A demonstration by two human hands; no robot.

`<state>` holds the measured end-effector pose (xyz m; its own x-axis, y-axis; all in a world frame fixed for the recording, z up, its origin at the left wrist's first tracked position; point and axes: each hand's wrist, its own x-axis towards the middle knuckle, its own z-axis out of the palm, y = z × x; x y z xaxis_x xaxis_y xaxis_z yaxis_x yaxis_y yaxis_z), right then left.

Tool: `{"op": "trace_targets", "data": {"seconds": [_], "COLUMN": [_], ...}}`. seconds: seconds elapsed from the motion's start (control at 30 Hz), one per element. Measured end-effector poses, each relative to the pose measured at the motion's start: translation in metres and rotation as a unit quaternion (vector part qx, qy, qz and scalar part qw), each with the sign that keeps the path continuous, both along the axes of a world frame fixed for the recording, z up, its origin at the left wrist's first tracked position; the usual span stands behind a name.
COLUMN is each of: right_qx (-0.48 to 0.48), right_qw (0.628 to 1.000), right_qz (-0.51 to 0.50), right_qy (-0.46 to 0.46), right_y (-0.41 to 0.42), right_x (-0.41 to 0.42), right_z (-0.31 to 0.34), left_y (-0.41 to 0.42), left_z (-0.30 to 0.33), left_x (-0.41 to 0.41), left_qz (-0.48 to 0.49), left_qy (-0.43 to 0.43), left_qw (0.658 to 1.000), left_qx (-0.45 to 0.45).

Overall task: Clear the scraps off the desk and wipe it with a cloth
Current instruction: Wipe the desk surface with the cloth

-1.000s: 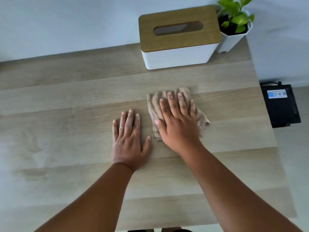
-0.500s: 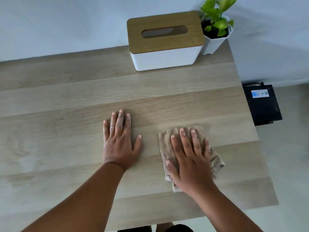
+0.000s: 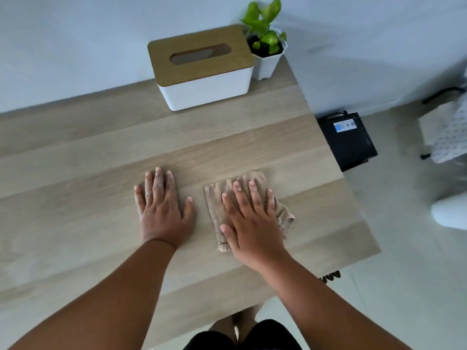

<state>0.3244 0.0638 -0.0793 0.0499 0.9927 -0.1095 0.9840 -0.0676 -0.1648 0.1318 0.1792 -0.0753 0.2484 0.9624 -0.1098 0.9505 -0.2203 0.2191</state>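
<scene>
Both hands flat, fingers spread: right hand (image 3: pixel 252 223) pressing the cloth (image 3: pixel 227 198) under its palm; left hand (image 3: pixel 163 213) just beside it, empty, on the desk (image 3: pixel 75 185).

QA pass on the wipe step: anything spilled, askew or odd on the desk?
Nothing stands out. The cloth lies crumpled under the flat right hand, the left hand lies flat on bare desk; tissue box and potted plant stand upright.

On the desk (image 3: pixel 75 173), the tissue box (image 3: pixel 202 69) sits far back, with the plant pot (image 3: pixel 266 63) touching its right.
</scene>
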Motion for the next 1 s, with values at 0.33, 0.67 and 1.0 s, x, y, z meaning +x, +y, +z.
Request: {"op": "trace_targets", "data": {"seconds": [0.33, 0.67, 1.0], "right_qx": [-0.067, -0.034, 0.018], "right_qw": [0.990, 0.992, 0.997], "right_qz": [-0.111, -0.115, 0.069], "right_qy": [-0.055, -0.030, -0.009], "right_y": [-0.107, 0.006, -0.095], "right_x": [0.106, 0.047, 0.071], "right_z": [0.011, 0.004, -0.002], "left_y": [0.000, 0.000, -0.001], "left_z": [0.000, -0.001, -0.012], "left_x": [-0.001, -0.002, -0.003], "left_qz": [0.002, 0.000, 0.000], "left_qy": [-0.010, -0.010, -0.006], "left_qw": [1.000, 1.000, 0.999], "left_qx": [-0.003, 0.014, 0.046]}}
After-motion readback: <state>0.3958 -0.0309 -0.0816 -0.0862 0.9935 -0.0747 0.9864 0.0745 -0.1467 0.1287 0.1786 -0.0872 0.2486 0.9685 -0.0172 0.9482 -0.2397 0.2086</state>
